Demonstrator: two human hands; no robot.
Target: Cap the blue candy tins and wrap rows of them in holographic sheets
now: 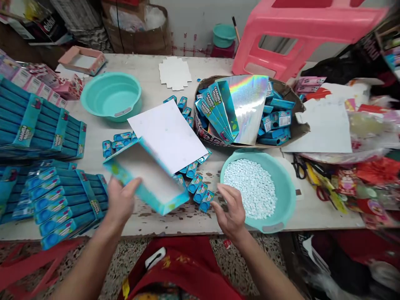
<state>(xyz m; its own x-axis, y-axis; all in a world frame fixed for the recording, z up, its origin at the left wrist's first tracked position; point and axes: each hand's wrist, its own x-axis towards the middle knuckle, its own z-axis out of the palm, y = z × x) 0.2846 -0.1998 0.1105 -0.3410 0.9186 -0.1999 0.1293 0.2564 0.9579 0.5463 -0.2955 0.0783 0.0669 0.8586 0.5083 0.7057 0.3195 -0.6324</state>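
My left hand [122, 199] grips the near-left corner of an open blue box tray [153, 175] with a white inside, tilted above the table. Under and behind it lies a white sheet of card [167, 129]. Small blue candy boxes [200, 192] sit in a row to the right of the tray, and more show around the card. My right hand [231, 210] is held with its fingers apart, between those small boxes and a turquoise basin [286, 196]. White candies [251, 187] fill much of that basin. The right hand holds nothing that I can see.
Stacks of filled blue display trays [75, 200] stand at the left. Behind them is a turquoise basin [112, 93]. A cardboard box [250, 143] with blue boxes and shiny card stands at the back, before a pink stool [300, 23]. Scissors [300, 166] lie at the right.
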